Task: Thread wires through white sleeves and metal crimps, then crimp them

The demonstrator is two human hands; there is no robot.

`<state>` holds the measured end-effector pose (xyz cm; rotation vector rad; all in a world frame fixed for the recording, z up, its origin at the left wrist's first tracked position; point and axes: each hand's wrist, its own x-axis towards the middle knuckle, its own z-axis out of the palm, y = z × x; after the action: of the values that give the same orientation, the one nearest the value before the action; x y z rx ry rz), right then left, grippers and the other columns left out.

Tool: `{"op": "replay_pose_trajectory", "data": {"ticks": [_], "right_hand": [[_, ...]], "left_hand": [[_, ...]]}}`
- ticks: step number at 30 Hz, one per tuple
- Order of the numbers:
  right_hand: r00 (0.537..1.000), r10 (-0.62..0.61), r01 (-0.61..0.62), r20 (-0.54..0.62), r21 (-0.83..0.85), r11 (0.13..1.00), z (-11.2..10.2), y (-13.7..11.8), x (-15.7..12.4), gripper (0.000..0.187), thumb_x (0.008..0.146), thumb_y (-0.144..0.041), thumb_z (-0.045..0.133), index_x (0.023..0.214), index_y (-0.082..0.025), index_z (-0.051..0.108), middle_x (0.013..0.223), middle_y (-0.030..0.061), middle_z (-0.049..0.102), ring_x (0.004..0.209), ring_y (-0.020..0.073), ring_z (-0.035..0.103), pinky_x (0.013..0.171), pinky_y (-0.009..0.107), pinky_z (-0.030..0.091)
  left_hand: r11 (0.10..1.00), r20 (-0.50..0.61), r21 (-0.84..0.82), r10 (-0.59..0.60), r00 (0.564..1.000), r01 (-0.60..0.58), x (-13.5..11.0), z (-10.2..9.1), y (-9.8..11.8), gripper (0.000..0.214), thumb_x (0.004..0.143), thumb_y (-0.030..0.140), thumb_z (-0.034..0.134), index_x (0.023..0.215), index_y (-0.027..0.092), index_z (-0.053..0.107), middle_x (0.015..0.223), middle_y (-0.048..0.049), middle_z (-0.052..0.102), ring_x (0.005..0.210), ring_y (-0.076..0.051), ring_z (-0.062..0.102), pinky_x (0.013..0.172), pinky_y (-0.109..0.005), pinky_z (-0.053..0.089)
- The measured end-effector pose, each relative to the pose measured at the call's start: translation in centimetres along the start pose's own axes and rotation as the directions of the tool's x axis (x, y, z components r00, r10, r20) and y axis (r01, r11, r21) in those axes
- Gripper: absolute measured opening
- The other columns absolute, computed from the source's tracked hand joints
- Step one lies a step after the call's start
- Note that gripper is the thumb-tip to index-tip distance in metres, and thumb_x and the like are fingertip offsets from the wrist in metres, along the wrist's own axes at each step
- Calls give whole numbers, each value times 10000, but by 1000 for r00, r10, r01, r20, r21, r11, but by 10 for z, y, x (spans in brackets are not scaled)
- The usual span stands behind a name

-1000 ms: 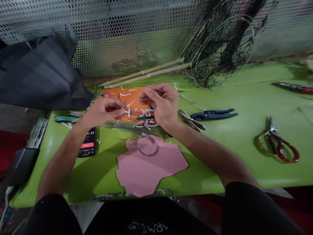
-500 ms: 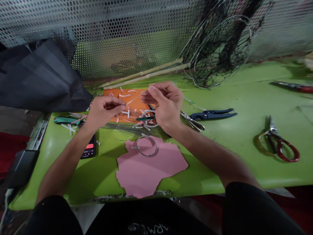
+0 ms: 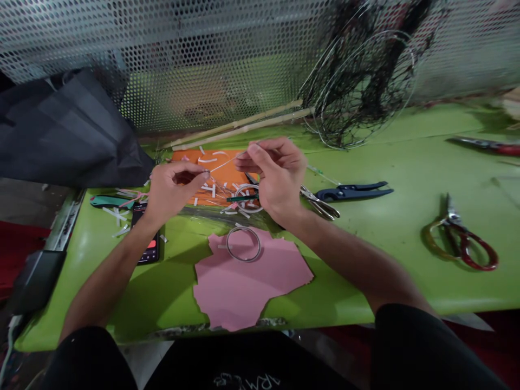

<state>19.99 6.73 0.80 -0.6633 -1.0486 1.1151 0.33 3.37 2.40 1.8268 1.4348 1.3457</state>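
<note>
Smartphone [image 3: 146, 233] below and left of the orange sheet [image 3: 227, 176], left hand [image 3: 174, 189] and right hand [image 3: 278, 179] apart above that sheet, both pinching a thin clear strand [image 3: 222, 164] between them, wire ring [image 3: 226, 244] on pink paper [image 3: 247, 292] below it, blue-handled pliers [image 3: 353, 192] to its right

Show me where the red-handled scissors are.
In the head view, the red-handled scissors lie toward the right end of the green table, with the blue-handled pliers their nearest neighbour, up and to the left.

Black short sleeves [image 3: 426, 346], black shirt [image 3: 211, 360], white lettering [image 3: 246, 382]
</note>
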Motion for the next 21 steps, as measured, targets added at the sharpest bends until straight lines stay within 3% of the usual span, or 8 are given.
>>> {"op": "replay_pose_trajectory", "data": {"ticks": [4,12,21], "right_hand": [[996,-84,83,11,36,996,-1,6,1,276,819,-441,836,843,-253,634,730,-63,762,652,140,770,637,275,680],[987,-158,156,33,52,986,0,6,-2,217,848,-401,829,853,-256,667,749,-66,776,665,142,785,621,261,690],[982,-185,182,32,69,981,0,5,-1,205,852,-370,830,853,-252,662,749,-67,778,646,132,779,601,243,684]], "left_hand": [[996,-52,27,85,995,-83,0,1,-1,59,770,237,798,802,191,816,768,-11,801,626,-106,695,578,-186,549],[976,-35,97,201,979,-197,0,0,-4,56,827,240,770,810,188,783,765,-6,779,611,-91,661,573,-183,527],[980,-70,15,199,977,-199,-2,1,-3,52,814,239,769,827,192,790,755,-1,762,617,-87,654,541,-173,512]]}}
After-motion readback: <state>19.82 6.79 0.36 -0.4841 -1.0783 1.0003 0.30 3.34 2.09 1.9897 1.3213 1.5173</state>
